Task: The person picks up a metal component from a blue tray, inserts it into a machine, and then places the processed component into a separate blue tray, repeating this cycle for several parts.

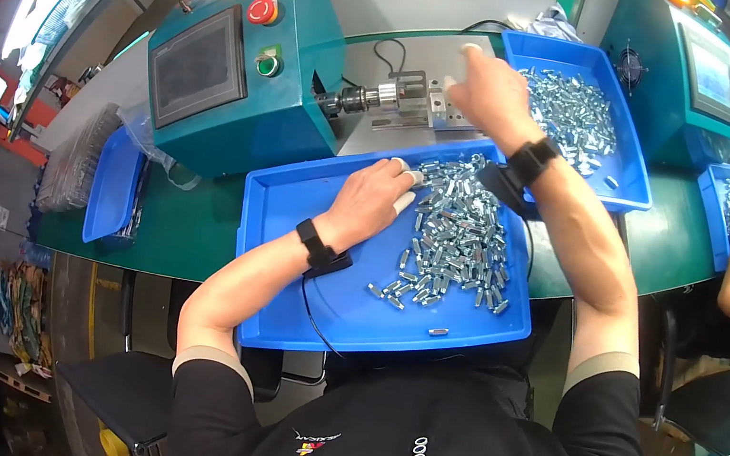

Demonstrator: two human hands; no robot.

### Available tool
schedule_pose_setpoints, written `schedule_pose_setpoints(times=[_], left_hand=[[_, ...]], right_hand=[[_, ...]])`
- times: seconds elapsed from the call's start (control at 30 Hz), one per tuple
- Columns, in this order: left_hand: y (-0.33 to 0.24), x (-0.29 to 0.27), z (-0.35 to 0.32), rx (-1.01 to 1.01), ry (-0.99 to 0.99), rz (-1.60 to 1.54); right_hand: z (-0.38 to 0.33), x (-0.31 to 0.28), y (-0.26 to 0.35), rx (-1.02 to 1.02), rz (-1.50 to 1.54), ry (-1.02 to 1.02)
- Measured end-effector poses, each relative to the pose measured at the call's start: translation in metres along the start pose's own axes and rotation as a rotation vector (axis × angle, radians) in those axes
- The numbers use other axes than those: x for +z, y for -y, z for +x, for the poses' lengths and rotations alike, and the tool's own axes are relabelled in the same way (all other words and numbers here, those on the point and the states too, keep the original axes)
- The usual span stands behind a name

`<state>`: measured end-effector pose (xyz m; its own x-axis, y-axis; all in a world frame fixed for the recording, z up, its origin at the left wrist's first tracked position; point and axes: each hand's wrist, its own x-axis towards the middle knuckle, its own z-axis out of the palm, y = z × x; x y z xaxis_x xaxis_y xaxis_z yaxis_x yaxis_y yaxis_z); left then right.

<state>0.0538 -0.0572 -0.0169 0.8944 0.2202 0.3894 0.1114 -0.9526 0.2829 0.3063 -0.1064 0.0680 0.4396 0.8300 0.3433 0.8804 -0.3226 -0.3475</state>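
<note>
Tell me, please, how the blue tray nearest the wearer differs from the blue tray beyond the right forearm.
The near tray juts past the front edge of the green table; the far tray lies farther in. Metal pieces bunch toward the near tray's right but the far tray's left. Both are blue and hold such pieces.

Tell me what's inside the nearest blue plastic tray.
Heap of small silvery metal pieces, mostly right; left hand at its edge. Tray floor shows at left; beneath the heap it's covered.
</note>
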Motion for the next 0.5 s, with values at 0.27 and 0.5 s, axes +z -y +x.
schedule_pose_setpoints(times=[0.27, 0.5], left_hand=[[-0.003, 0.011, 0.016, 0.057, 0.013, 0.119], [-0.011, -0.003, -0.004, 0.057, 0.106, 0.138]], right_hand=[[-0.064, -0.013, -0.143, 0.076, -0.071, -0.288], [-0.11, -0.005, -0.134, 0.082, 0.252, -0.338]])
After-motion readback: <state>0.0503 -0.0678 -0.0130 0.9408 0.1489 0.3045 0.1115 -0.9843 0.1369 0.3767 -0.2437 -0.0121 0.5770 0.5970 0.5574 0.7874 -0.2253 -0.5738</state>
